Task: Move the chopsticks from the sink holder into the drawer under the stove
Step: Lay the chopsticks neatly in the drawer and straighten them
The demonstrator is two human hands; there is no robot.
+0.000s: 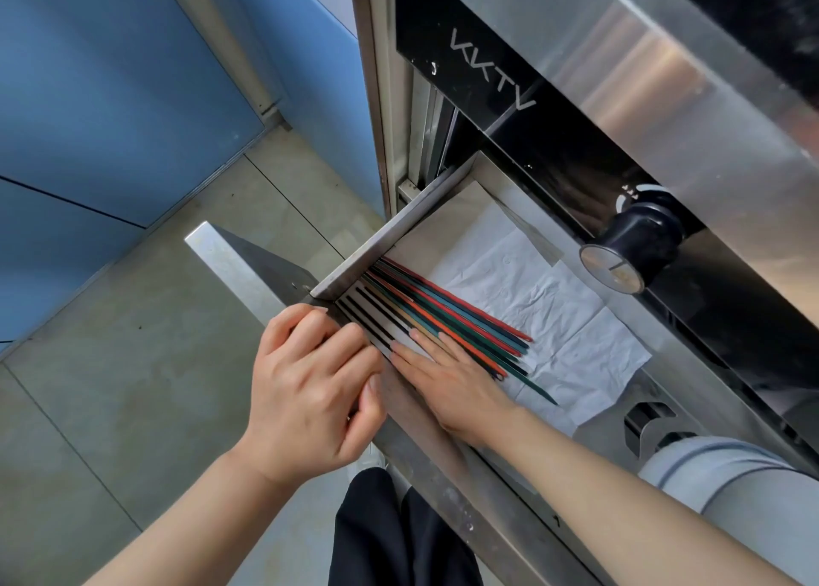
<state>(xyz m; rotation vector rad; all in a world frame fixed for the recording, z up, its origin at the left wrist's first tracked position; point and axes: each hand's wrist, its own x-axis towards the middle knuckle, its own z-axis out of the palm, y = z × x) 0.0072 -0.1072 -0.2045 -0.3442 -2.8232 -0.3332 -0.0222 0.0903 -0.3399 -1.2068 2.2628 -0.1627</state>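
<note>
Chopsticks in the open drawer, both my hands at its front edge.

Head view: I see the chopsticks (447, 319) lying in a bundle inside the steel drawer (399, 226), on white paper (554, 310) that lines its floor. My right hand (447, 381) lies flat with straight fingers on the near ends of the chopsticks, grasping nothing. My left hand (306, 386) sits just beside it, fingers curled over the drawer's front edge. A black stove knob (629, 244) juts out just above the drawer.
</note>
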